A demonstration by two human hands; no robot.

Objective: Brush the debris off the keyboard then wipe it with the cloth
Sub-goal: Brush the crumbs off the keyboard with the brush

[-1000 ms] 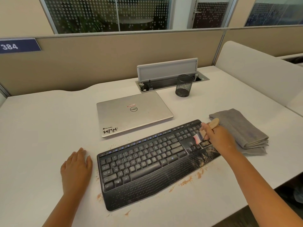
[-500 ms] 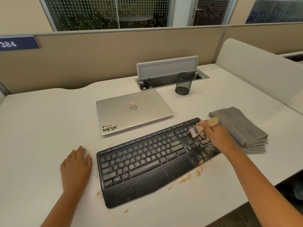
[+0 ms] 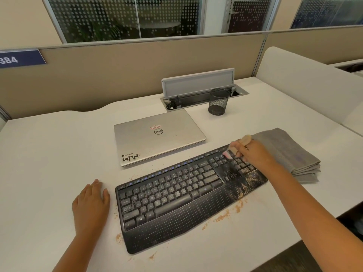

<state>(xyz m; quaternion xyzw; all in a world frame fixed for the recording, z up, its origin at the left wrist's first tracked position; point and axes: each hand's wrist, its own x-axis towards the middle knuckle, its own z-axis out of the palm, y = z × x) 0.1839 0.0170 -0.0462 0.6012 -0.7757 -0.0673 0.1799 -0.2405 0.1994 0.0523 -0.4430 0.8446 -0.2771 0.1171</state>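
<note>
A black keyboard (image 3: 176, 197) lies slanted on the white desk (image 3: 49, 154). Tan debris (image 3: 242, 185) covers its right palm rest and number pad, and more is scattered on the desk along the front edge. My right hand (image 3: 255, 154) grips a small wooden-handled brush (image 3: 238, 146) with its pale bristles down on the number-pad keys at the far right corner. My left hand (image 3: 91, 205) rests flat on the desk just left of the keyboard, holding nothing. A folded grey cloth (image 3: 288, 152) lies to the right of the keyboard, partly behind my right hand.
A shut silver laptop (image 3: 157, 136) lies behind the keyboard. A black mesh pen cup (image 3: 218, 102) stands by the raised cable flap (image 3: 198, 83). Beige partitions close off the back, a white divider (image 3: 306, 91) the right. The desk's front edge drops off at the lower right.
My right hand has moved the brush up the number pad, from its near rows toward the keyboard's far right corner. My left hand has stayed put.
</note>
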